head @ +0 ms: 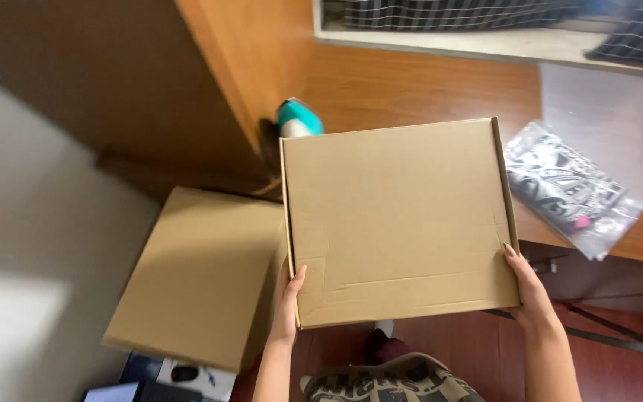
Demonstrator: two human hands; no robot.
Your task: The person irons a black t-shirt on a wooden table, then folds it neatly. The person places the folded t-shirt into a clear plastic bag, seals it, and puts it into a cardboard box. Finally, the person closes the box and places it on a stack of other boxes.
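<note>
Wooden desk (426,85) carries a clear printed bag (568,187). Left hand (289,298) and right hand (528,286) each grasp the closed cardboard box (400,219) by its near corners.

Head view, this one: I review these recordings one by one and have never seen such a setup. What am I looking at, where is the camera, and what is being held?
There is no machine here. The camera sits on a person's head and looks down, so the two bare arms coming up from the bottom edge are their own. The left hand and the right hand each have a grip on one side of a flat, closed cardboard box, held out level. Below and to the left lies a second cardboard box. Ahead is a wooden desk. On it lie a clear bag with black-and-white contents and a teal and white object, half hidden behind the held box; its kind is unclear.
</note>
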